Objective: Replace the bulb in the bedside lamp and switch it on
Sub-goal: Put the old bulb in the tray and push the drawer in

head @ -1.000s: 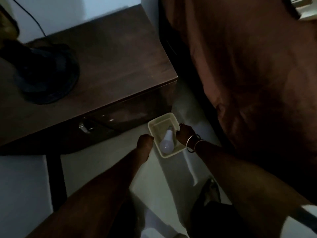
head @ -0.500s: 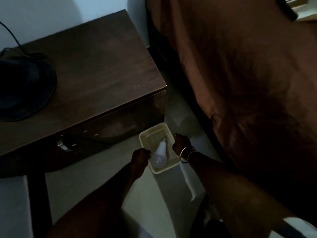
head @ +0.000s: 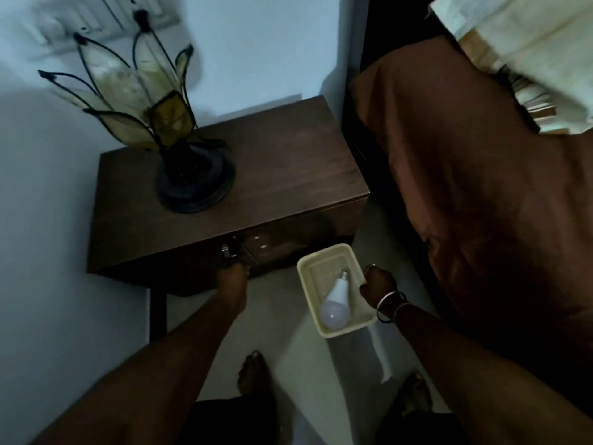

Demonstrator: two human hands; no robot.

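A white bulb (head: 335, 301) lies in a cream plastic tray (head: 330, 256), cap pointing away from me. My right hand (head: 378, 285) grips the tray's right rim and holds it in the air in front of the bedside table (head: 288, 168). My left hand (head: 232, 281) is at the drawer front just below the metal handle (head: 226, 251); its fingers are dark and hard to read. A petal-shaped lamp (head: 150, 101) on a dark round base stands unlit on the table's left part.
A bed with a brown cover (head: 481, 203) fills the right side, a pale pillow (head: 529, 43) at its head. A switch panel (head: 96, 17) with the lamp's plug is on the wall behind. My bare feet stand on the light floor (head: 288, 348).
My left hand let go of the tray's left rim and moved left to the drawer front. The tray rose with my right hand, and my view lifted to take in the lamp.
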